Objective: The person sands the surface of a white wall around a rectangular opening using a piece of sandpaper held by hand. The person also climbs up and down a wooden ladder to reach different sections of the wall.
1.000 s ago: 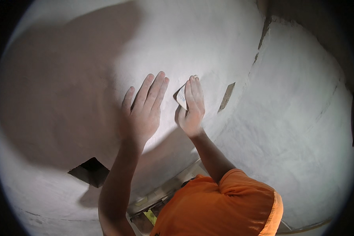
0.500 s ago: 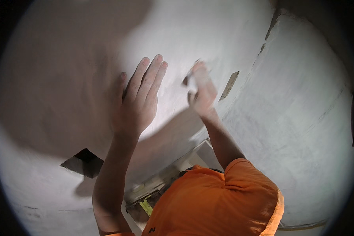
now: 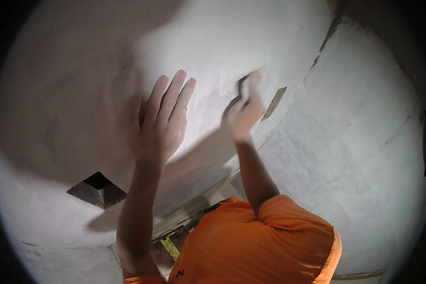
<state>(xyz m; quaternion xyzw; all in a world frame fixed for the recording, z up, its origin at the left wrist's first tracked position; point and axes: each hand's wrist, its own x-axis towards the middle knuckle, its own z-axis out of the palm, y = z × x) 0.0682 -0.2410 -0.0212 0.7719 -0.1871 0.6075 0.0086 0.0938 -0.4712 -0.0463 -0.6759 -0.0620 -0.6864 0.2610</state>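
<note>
A pale plastered wall point(image 3: 208, 52) fills most of the view in front of me. My left hand point(image 3: 161, 123) lies flat against it, fingers stretched upward and slightly spread, holding nothing. To its right, my right hand point(image 3: 245, 111) is pressed close to the wall and smeared by motion. Its fingers are closed on a small flat piece, pale with a dark edge, that looks like folded sandpaper point(image 3: 243, 87). Blur and fingers hide most of that piece.
A square recess point(image 3: 97, 191) opens in the wall beside my left forearm. Right of my right hand is a narrow slot point(image 3: 274, 103). A rough corner joint point(image 3: 315, 59) separates a second wall point(image 3: 355, 128) on the right. Below, a yellow-green strip point(image 3: 170, 247) shows among blurred items.
My left hand has shifted slightly left and down, still flat on the wall. My right hand has tilted and moved a little right at the top, its wrist slightly left.
</note>
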